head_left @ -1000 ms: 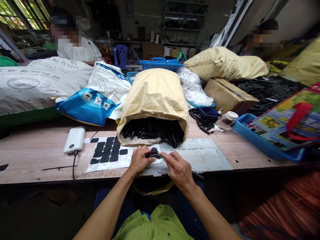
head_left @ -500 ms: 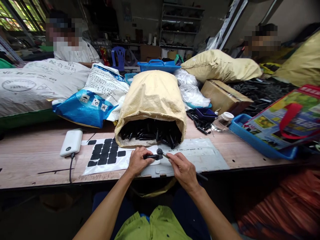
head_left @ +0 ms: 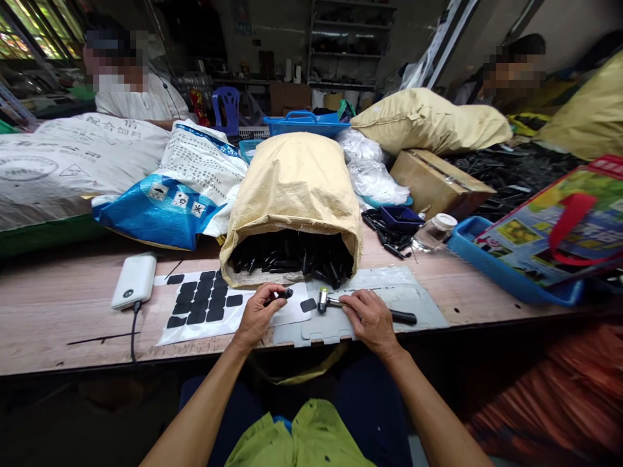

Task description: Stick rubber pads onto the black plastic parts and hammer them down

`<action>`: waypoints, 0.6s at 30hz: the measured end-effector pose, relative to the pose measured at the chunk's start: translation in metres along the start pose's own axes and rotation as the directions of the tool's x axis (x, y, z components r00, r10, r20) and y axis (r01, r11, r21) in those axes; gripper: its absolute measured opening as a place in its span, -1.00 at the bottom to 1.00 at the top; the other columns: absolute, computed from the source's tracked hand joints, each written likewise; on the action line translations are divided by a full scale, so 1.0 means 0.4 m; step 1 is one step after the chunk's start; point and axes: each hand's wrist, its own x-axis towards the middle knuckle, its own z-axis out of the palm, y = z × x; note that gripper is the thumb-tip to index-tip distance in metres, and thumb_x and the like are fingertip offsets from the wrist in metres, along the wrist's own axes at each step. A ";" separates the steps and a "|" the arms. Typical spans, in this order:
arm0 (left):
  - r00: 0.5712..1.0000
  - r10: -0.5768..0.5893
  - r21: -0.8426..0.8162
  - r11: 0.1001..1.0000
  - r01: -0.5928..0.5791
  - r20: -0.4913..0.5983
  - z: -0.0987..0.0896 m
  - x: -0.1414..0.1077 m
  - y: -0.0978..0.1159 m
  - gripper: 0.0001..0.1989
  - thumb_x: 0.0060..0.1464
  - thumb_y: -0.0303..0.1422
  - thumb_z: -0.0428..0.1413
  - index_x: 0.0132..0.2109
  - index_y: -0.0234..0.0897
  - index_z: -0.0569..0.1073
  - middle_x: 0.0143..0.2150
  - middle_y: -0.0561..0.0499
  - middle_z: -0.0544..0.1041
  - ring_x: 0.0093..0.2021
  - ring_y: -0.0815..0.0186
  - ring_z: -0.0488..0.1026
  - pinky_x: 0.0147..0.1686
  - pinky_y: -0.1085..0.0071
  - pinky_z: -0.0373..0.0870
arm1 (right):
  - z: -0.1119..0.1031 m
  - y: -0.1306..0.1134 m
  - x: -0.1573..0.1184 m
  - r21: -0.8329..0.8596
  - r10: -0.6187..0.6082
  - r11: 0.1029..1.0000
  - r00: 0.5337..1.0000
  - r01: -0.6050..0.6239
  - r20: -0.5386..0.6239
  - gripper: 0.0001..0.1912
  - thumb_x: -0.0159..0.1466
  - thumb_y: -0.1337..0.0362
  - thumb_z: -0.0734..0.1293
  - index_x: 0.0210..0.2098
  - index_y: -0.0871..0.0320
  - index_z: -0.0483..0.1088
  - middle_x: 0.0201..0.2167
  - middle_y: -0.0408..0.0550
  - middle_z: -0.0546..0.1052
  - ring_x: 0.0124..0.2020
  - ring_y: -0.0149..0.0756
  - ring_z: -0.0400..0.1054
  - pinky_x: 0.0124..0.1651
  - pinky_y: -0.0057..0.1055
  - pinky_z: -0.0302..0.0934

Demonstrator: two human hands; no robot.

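My left hand (head_left: 257, 314) is closed on a small black tube-like piece (head_left: 286, 294), whose end sticks out past the fingertips. My right hand (head_left: 370, 319) grips the metal neck of a small hammer (head_left: 323, 300) with a yellow-tipped head and a black handle. The hammer lies low over a grey board (head_left: 413, 301). Between the two hands a single black rounded pad (head_left: 308, 305) sits on the end of a white sheet (head_left: 168, 331). More black pads (head_left: 197, 298) are on that sheet to the left. Behind the hands, an open cream sack (head_left: 296, 175) shows many black pieces (head_left: 311, 256) inside.
A white power bank (head_left: 135, 280) with a cable lies left. Feed sacks (head_left: 170, 188) stand behind it. To the right are a dark blue box (head_left: 402, 219), a clear jar (head_left: 435, 231), a cardboard box (head_left: 433, 181) and a blue tray (head_left: 506, 272). Two people sit across the table.
My right hand has moved slightly right and the hammer now lies sideways, its head away from the black piece. My left hand has drawn the piece left and up, exposing the pad.
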 end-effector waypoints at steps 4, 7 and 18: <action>1.000 -0.004 0.000 1.000 0.004 0.002 -0.002 0.001 -0.016 -0.77 0.14 -0.26 0.19 -0.07 -0.21 0.56 -0.13 -0.03 0.54 -0.15 0.26 0.44 -0.05 0.36 0.37 | -0.003 -0.008 0.000 -0.013 0.006 1.000 1.000 -0.006 0.003 -0.78 0.40 0.26 0.27 -0.04 0.02 0.51 -0.24 -0.03 0.47 -0.16 -0.19 0.30 -0.08 -0.26 0.17; 1.000 0.014 0.014 1.000 -0.014 -0.005 -0.002 0.005 -0.022 -0.76 0.18 -0.24 0.16 -0.05 -0.20 0.57 -0.08 -0.04 0.54 -0.10 0.25 0.46 -0.01 0.35 0.37 | -0.004 -0.009 0.000 -0.020 0.015 1.000 1.000 -0.015 0.006 -0.79 0.39 0.26 0.28 -0.03 0.02 0.51 -0.23 -0.03 0.47 -0.16 -0.18 0.29 -0.07 -0.26 0.16; 0.841 0.031 0.182 0.971 -0.153 0.540 0.045 -0.239 0.067 -0.72 0.33 -0.20 0.00 0.01 -0.08 0.56 -0.08 -0.08 0.61 -0.06 0.15 0.53 -0.03 0.30 0.41 | -0.004 -0.011 -0.002 -0.016 0.022 1.000 1.000 -0.022 0.016 -0.79 0.38 0.27 0.29 -0.03 0.03 0.49 -0.20 -0.03 0.47 -0.13 -0.19 0.28 -0.04 -0.26 0.15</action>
